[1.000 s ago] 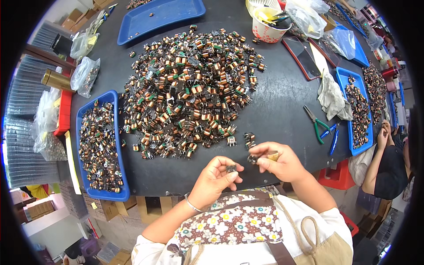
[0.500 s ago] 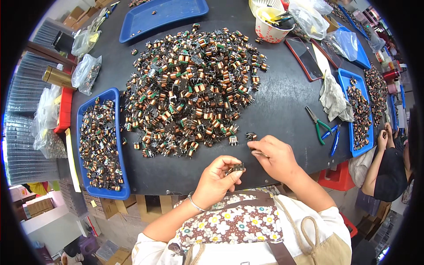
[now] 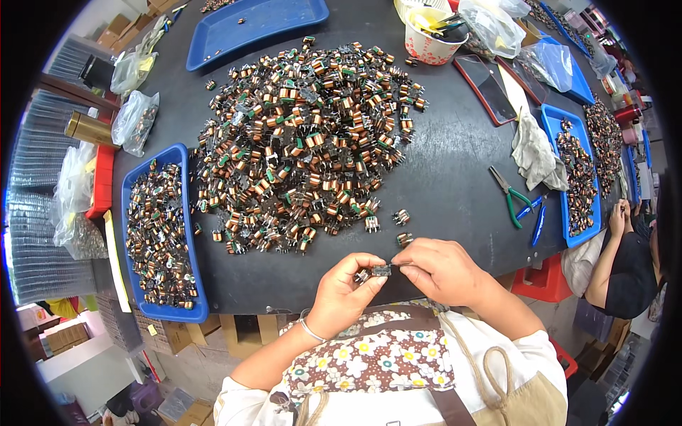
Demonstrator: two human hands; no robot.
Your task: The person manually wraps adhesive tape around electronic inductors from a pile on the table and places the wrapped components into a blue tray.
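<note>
The left hand [image 3: 343, 290] and the right hand [image 3: 442, 270] pinch one small coil part [image 3: 381, 270] between fingertips, over the table's near edge [image 3: 284, 287]; the step looks like inspecting it; next needs steady, careful fingers.

1. Heaped coil parts [image 3: 305, 135]: glossy copper wire, black plastic bases
2. Table [image 3: 455, 177]: matt dark top
3. Trays [image 3: 160, 238]: smooth blue plastic
4. Pliers [image 3: 513, 201]: metal jaws, green plastic grips
5. Rag [image 3: 534, 150]: crumpled grey cloth
6. Apron [image 3: 369, 362]: flowered cloth
</note>
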